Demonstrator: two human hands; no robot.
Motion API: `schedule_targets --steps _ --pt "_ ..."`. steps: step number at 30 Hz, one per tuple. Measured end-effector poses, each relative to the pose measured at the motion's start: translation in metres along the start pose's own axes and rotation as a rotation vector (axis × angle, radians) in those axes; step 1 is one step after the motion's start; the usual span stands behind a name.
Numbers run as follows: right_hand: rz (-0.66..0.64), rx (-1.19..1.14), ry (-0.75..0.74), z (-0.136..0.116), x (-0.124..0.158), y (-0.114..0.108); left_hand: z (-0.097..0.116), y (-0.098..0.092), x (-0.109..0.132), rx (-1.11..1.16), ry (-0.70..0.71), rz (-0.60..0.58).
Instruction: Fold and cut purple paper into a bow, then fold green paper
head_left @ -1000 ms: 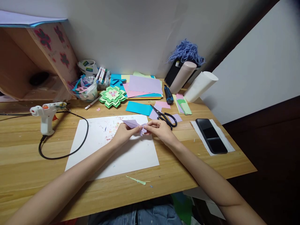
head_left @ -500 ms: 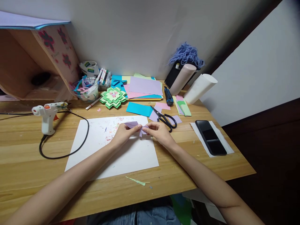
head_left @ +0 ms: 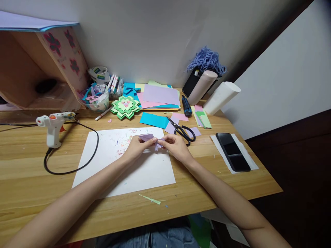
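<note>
A folded piece of purple paper (head_left: 146, 137) is pinched between both hands above a white sheet (head_left: 144, 177) marked with coloured specks. My left hand (head_left: 137, 147) grips its left part, thumb on top. At the paper's right end, the thumb and fingers of my right hand (head_left: 176, 146) are closed on it, and a narrow strip hangs down between the hands. Fingers hide part of the folds. Just beyond my right hand lie black-handled scissors (head_left: 188, 133), over purple paper scraps (head_left: 172, 127).
A white glue gun (head_left: 53, 129) stands at left, its cord looping over the sheet. Behind are a green layered paper flower (head_left: 125, 107), a blue paper strip (head_left: 153, 120), stacked coloured paper (head_left: 161, 93), a utility knife (head_left: 186, 106) and a tub of scraps (head_left: 97, 101). A phone (head_left: 232, 151) lies right.
Both hands keep their pinch on the purple paper, which has tilted very slightly. The surrounding objects have not moved on the table.
</note>
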State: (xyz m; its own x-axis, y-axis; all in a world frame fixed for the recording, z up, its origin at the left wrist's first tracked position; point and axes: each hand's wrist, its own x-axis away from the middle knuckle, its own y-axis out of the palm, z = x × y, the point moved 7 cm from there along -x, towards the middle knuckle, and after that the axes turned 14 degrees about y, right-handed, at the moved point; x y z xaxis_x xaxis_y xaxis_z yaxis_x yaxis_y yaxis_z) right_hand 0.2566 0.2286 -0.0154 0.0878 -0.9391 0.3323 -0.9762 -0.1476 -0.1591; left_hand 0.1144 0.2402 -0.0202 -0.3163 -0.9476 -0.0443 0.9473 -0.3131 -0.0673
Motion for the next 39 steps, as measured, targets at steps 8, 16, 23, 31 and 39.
schedule_targets --steps 8,16,23,31,39 --pt "0.011 -0.07 0.032 0.0033 -0.0008 0.0013 0.0 -0.0011 -0.0008 -0.022 -0.017 0.006" --pt "-0.018 -0.074 -0.003 0.0011 -0.0019 0.001 0.0035 0.0007 -0.0006 0.016 0.043 -0.033" --pt "-0.022 -0.012 -0.015 -0.0029 -0.0004 -0.0006 0.0057 -0.0001 0.0001 -0.037 0.055 -0.033" --pt "-0.041 0.033 -0.037 -0.0022 -0.0013 -0.0007 0.0079 0.0005 -0.0001 -0.03 0.054 -0.048" --pt "-0.039 0.039 -0.034 -0.005 0.0003 -0.0016 0.0078 0.0023 0.0002 0.003 0.044 -0.057"
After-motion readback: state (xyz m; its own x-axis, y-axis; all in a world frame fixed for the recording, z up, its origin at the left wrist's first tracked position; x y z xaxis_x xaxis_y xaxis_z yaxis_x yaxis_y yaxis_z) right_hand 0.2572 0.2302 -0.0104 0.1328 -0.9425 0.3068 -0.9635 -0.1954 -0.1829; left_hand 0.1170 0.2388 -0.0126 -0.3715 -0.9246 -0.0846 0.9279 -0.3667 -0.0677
